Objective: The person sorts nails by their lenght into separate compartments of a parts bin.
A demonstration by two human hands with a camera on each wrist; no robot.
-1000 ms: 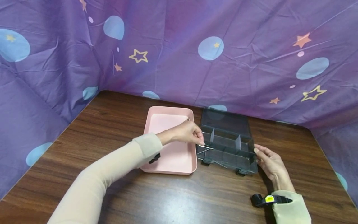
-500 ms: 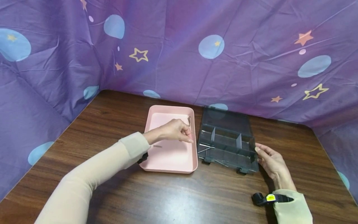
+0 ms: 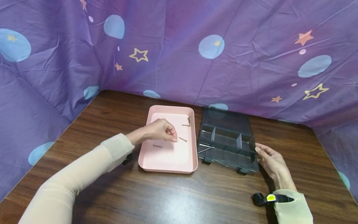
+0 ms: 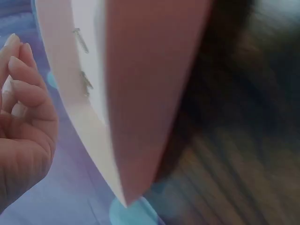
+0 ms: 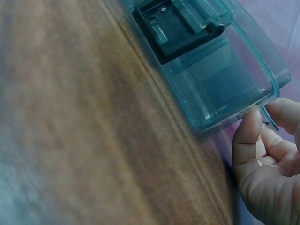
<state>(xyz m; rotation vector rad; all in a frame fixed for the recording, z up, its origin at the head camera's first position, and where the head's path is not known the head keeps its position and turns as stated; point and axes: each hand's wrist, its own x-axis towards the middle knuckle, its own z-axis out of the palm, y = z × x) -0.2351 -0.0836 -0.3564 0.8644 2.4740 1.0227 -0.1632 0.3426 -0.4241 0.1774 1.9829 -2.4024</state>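
My left hand (image 3: pixel 163 130) hovers over the pink tray (image 3: pixel 167 170), its fingers loosely curled, with nothing visible between thumb and fingertips. Several screws lie in the tray: one screw (image 3: pixel 157 146) towards the left, another screw (image 3: pixel 183 139) just right of the fingertips, and more by the far right corner. The left wrist view shows a threaded screw (image 4: pixel 81 41) beyond the fingers. With thumb and fingers my right hand (image 3: pixel 274 165) pinches the right side wall of a dark see-through compartment box (image 3: pixel 235 158). Thin silvery pieces (image 3: pixel 206 148) lie in its front left part.
The box's lid (image 3: pixel 226 121) lies folded back behind it, and black latches (image 3: pixel 242 170) stick out at its front. Dividers (image 3: pixel 239 141) split the back row. Everything stands on a brown wooden table (image 3: pixel 117 124), with a purple patterned cloth (image 3: pixel 173 74) behind.
My left hand has drawn back leftward from over the box's left edge to above the tray, uncovering screws there. My right hand has stayed at the box.
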